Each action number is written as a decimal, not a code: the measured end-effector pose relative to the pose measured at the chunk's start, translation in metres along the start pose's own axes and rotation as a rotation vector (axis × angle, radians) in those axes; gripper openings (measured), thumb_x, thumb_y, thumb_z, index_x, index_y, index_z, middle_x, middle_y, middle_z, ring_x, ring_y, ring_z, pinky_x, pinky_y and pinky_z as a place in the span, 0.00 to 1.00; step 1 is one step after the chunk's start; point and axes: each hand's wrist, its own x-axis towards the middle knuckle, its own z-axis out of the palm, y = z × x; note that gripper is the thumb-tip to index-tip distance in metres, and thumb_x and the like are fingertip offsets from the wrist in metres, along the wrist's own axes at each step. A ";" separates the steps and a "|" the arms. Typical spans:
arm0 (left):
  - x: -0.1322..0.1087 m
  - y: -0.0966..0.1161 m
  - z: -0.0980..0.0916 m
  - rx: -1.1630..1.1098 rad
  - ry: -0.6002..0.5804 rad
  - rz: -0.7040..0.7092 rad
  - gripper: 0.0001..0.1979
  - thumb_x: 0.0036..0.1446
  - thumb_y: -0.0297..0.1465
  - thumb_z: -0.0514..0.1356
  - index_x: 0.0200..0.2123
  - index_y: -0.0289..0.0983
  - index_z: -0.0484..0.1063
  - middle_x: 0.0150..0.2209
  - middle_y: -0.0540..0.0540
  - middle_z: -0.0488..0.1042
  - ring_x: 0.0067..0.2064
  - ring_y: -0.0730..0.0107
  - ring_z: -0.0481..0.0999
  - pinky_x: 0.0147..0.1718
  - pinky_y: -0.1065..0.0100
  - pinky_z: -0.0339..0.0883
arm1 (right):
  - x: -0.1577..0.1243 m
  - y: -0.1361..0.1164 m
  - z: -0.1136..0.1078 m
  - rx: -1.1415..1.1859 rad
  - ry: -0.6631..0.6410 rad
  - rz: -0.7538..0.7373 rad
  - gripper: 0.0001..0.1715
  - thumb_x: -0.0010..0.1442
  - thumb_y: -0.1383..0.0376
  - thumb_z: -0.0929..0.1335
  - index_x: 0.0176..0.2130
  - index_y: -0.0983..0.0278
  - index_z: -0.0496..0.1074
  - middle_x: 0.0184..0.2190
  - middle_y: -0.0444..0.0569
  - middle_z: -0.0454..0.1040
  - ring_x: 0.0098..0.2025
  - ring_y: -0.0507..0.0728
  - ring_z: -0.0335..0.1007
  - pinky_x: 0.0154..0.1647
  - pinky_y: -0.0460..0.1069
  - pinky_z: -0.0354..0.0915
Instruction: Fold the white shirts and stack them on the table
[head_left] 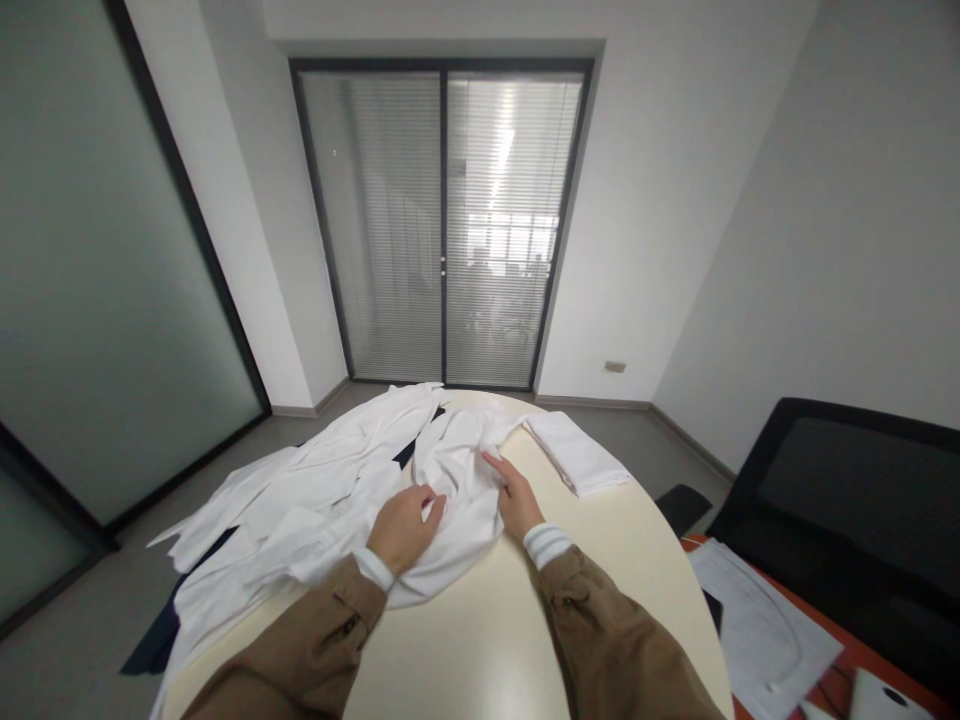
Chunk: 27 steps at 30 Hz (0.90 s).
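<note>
A crumpled white garment (457, 510) is gathered mid-table, clutched by the curled left hand (405, 528) and touched by the open right hand (514, 494). Bare cream tabletop (480, 660) is seen nearest the table's right edge, beyond the right hand.

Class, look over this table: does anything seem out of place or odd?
Yes: the white garments on the left lie heaped and hang over the table's edge, with dark cloth showing beneath, unlike the neatly folded white piece on the right.
</note>
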 end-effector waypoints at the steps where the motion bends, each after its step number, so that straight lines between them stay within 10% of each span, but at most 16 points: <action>1: -0.002 0.004 0.000 -0.044 -0.027 0.029 0.16 0.66 0.37 0.51 0.31 0.38 0.72 0.31 0.45 0.76 0.36 0.62 0.76 0.39 0.65 0.66 | 0.000 -0.004 0.000 -0.013 -0.023 -0.039 0.50 0.43 0.80 0.56 0.63 0.59 0.66 0.64 0.47 0.64 0.67 0.55 0.56 0.69 0.58 0.52; 8: -0.012 0.019 0.006 -0.330 -0.105 0.152 0.11 0.60 0.31 0.54 0.40 0.37 0.76 0.39 0.42 0.79 0.42 0.60 0.77 0.46 0.62 0.67 | 0.003 -0.022 -0.019 -0.175 -0.008 -0.281 0.49 0.45 0.81 0.57 0.64 0.58 0.65 0.64 0.47 0.64 0.68 0.55 0.54 0.70 0.58 0.52; 14: -0.003 0.017 0.002 -0.614 -0.050 -0.049 0.16 0.45 0.21 0.51 0.35 0.37 0.75 0.37 0.46 0.79 0.44 0.61 0.77 0.50 0.61 0.67 | 0.003 -0.030 -0.024 -0.105 0.144 -0.114 0.28 0.58 0.72 0.61 0.57 0.61 0.71 0.57 0.54 0.71 0.61 0.59 0.64 0.63 0.57 0.61; 21: 0.012 0.009 -0.036 -0.833 0.353 -0.143 0.12 0.45 0.25 0.53 0.32 0.37 0.74 0.31 0.48 0.76 0.36 0.65 0.75 0.40 0.66 0.68 | 0.001 -0.020 -0.020 -0.086 -0.040 0.129 0.34 0.53 0.62 0.72 0.58 0.60 0.66 0.53 0.52 0.74 0.50 0.61 0.72 0.55 0.57 0.65; 27: 0.037 -0.047 -0.072 -0.956 0.901 -0.347 0.10 0.39 0.25 0.55 0.30 0.37 0.68 0.28 0.52 0.70 0.31 0.72 0.70 0.34 0.71 0.65 | 0.003 -0.005 -0.034 -0.158 -0.260 0.222 0.35 0.51 0.71 0.71 0.58 0.57 0.67 0.44 0.48 0.78 0.39 0.57 0.74 0.44 0.51 0.67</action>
